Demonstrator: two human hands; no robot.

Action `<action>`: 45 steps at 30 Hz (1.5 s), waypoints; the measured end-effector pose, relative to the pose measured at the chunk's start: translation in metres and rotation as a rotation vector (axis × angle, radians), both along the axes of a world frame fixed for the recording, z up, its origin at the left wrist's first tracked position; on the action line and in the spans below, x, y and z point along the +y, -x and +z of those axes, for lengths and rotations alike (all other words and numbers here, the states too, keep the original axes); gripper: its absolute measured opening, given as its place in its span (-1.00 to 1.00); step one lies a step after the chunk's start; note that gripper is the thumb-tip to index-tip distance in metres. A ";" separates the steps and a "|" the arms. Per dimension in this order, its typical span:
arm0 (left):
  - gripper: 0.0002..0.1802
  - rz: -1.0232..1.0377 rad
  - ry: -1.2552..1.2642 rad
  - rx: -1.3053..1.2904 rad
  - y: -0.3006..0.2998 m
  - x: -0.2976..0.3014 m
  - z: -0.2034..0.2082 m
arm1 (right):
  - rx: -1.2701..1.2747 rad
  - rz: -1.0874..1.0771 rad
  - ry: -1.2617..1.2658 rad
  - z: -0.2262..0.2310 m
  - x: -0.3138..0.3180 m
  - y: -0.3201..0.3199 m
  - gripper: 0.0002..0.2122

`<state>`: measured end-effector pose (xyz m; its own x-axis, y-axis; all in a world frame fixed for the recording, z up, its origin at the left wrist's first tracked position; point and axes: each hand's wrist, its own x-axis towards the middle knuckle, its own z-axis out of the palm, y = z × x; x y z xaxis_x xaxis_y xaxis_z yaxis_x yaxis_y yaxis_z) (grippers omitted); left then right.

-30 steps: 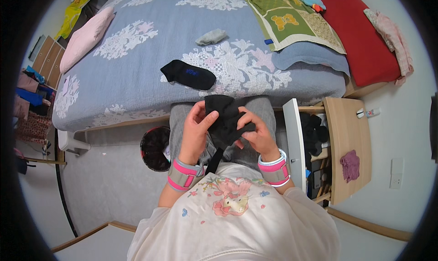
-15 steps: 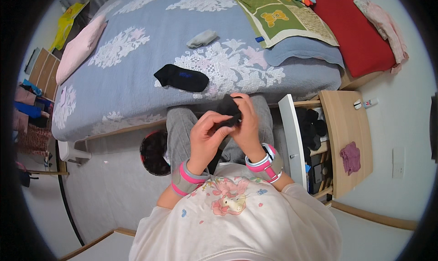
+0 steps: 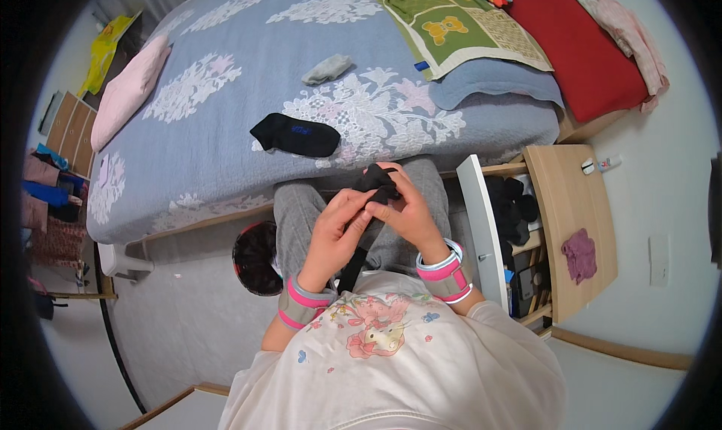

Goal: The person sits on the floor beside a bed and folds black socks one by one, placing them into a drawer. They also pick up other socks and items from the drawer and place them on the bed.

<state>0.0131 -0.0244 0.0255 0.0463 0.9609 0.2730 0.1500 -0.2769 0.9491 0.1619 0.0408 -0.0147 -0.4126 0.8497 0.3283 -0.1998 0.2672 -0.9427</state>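
Note:
A bunched black sock (image 3: 374, 182) is held between my two hands above my lap, its fabric gathered up and folded over. My left hand (image 3: 333, 230) pinches its near left side with thumb and fingers. On the other side, the fingers of my right hand (image 3: 408, 213) wrap round the far edge while the thumb presses on the near part. Part of the sock is hidden behind my fingers. Beyond my hands, a flat black sock (image 3: 297, 135) with blue marks lies near the bed's edge, and farther back is a crumpled grey sock (image 3: 327, 69).
The bed (image 3: 218, 140) has a blue-grey floral cover. To my right, an open drawer (image 3: 481, 234) with dark bundled items juts from a wooden cabinet (image 3: 560, 242) bearing a mauve cloth (image 3: 580, 255). A dark bin (image 3: 256, 258) stands by my left leg.
The sock in my hands has become more bunched, with its fabric spread differently between my fingers. My right wrist has shifted slightly outward. The things on the bed lie as before.

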 end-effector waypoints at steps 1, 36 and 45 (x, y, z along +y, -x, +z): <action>-0.74 0.031 0.019 -0.026 -0.001 0.000 0.000 | -0.021 0.004 -0.004 0.001 0.001 -0.002 -0.53; -0.87 0.066 0.238 -0.354 -0.013 -0.004 -0.015 | -0.221 -0.522 -0.378 -0.004 -0.005 0.001 -0.63; -0.88 0.261 0.104 -0.260 -0.001 0.011 -0.021 | 0.323 0.279 0.444 -0.012 -0.023 0.015 -0.55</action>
